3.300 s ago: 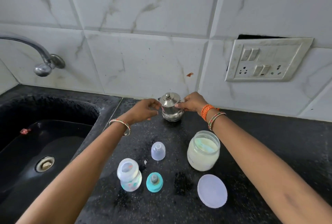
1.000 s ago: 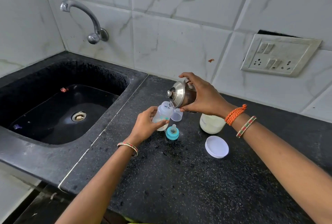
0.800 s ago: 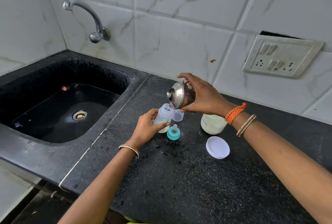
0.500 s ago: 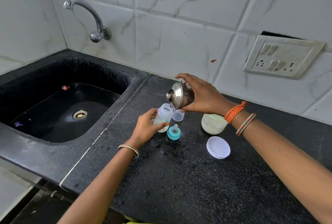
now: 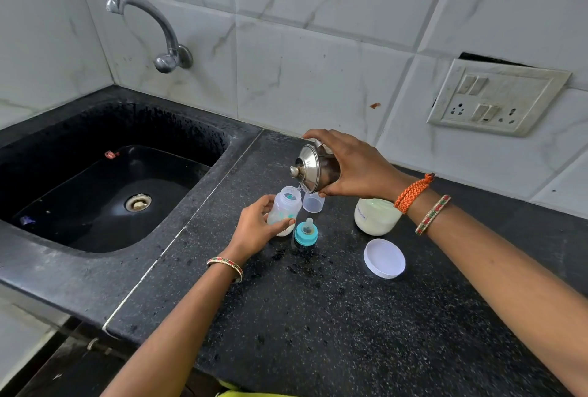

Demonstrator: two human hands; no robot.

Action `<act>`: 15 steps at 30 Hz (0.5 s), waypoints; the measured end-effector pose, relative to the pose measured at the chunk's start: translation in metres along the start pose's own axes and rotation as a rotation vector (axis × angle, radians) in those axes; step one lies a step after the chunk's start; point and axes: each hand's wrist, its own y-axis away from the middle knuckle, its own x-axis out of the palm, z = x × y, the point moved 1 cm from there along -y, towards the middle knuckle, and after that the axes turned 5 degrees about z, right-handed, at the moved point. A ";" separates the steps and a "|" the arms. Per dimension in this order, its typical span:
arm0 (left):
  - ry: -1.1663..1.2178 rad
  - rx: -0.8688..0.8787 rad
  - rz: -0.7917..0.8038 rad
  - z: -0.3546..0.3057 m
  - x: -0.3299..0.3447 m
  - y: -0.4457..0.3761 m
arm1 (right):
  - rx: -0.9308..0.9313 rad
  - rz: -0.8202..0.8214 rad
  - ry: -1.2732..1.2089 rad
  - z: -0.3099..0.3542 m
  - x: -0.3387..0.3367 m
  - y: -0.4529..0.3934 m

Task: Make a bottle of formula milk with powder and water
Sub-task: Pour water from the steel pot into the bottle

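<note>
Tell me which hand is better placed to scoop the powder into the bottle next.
Probably the right hand: the open powder jar sits directly under its wrist, though it must set down the steel pot first. The left hand grips the bottle.

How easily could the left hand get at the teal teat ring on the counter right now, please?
Probably not freely: the left hand grips the baby bottle under the tilted steel pot. The teat ring stands just beside it, unobstructed, but the hand is occupied.

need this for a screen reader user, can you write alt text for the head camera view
A person's right hand tips a lidded steel pot over an open baby bottle that the left hand holds on a black counter beside a sink. Nearby stand a teal teat ring, clear cap, open powder jar and its white lid.
</note>
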 end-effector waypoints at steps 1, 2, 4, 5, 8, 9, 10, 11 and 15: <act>0.002 -0.002 0.002 0.000 0.000 0.000 | -0.004 0.002 0.010 0.000 0.000 0.000; 0.003 -0.003 0.003 0.001 0.000 0.000 | -0.009 0.003 0.017 0.001 0.001 0.000; -0.003 -0.003 0.003 0.001 0.000 0.000 | -0.019 0.008 0.028 0.001 0.002 -0.001; -0.011 -0.003 0.004 0.001 0.000 0.000 | -0.026 0.009 0.036 0.002 0.003 -0.002; -0.032 -0.004 0.008 0.003 0.000 0.000 | -0.049 0.007 0.061 0.002 0.003 -0.003; -0.034 -0.004 0.011 0.003 0.000 -0.001 | -0.053 0.006 0.066 0.003 0.002 -0.004; -0.036 -0.006 0.014 0.004 -0.001 -0.001 | -0.058 0.005 0.068 0.003 0.002 -0.005; -0.039 -0.009 0.016 0.004 -0.001 0.000 | -0.062 0.004 0.072 0.003 0.001 -0.005; -0.038 -0.014 0.019 0.005 -0.003 0.002 | -0.084 -0.010 0.077 0.004 0.001 -0.009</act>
